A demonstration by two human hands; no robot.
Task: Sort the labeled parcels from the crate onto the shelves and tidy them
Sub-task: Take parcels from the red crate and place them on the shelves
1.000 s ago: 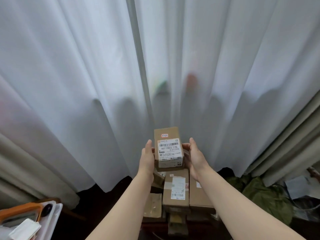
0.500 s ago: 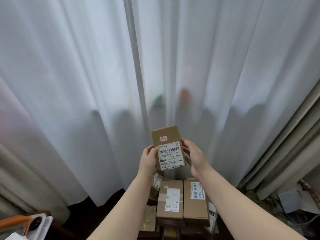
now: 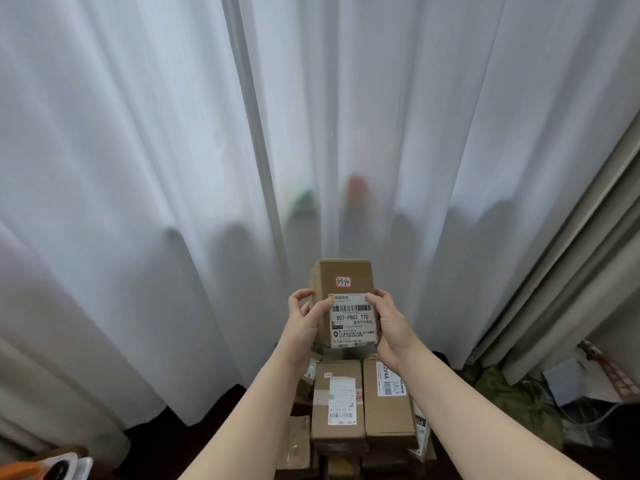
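Observation:
A small brown cardboard parcel (image 3: 343,277) is held up in front of the white curtain, its white shipping label and a small red-edged sticker reading 3-3-10 facing me. My left hand (image 3: 304,323) grips its left edge with curled fingers. My right hand (image 3: 389,323) grips its right edge, thumb on the label. Below, several more labeled parcels (image 3: 337,401) lie packed together; the crate under them is barely visible.
A sheer white curtain (image 3: 173,168) fills the view ahead, with beige drapes (image 3: 571,271) at right. Green fabric and clutter (image 3: 512,400) lie on the dark floor at right. An orange and white object (image 3: 52,465) sits at the bottom left.
Both hands have lifted the parcel higher and tilted its label toward me; my fingers have shifted further onto its sides. The view has tilted up slightly.

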